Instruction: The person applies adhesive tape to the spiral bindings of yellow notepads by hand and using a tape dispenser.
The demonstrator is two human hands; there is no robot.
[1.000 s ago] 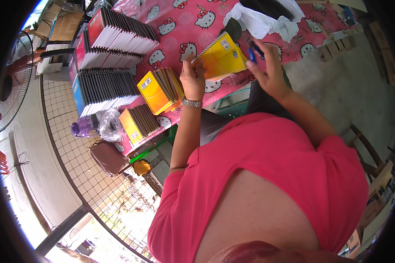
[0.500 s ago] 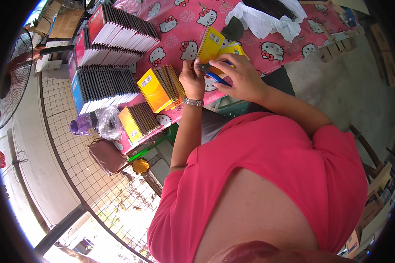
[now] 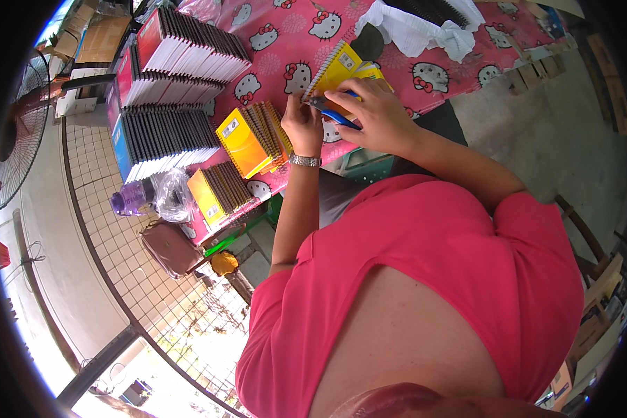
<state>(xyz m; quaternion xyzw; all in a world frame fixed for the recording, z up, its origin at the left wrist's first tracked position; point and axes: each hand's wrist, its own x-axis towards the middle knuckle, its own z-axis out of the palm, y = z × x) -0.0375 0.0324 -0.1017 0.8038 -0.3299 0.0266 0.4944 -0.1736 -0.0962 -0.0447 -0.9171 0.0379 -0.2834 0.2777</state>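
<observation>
Blue-handled pliers [image 3: 343, 120], right hand [image 3: 377, 117] curled (overhand)

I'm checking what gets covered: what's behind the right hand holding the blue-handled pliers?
Beyond the right hand, a yellow spiral-bound notebook shows its upper cover and coil, over a pink patterned tablecloth. The hand hides much of the notebook's lower part.

The right hand [image 3: 383, 122] covers part of the yellow notebook [image 3: 336, 68] and of the blue-handled pliers [image 3: 341, 118]. What the pliers' tips meet is too small to tell. The edge cuts off the fan [image 3: 29, 101] at left and the black item [image 3: 426, 10] at the far side.
</observation>
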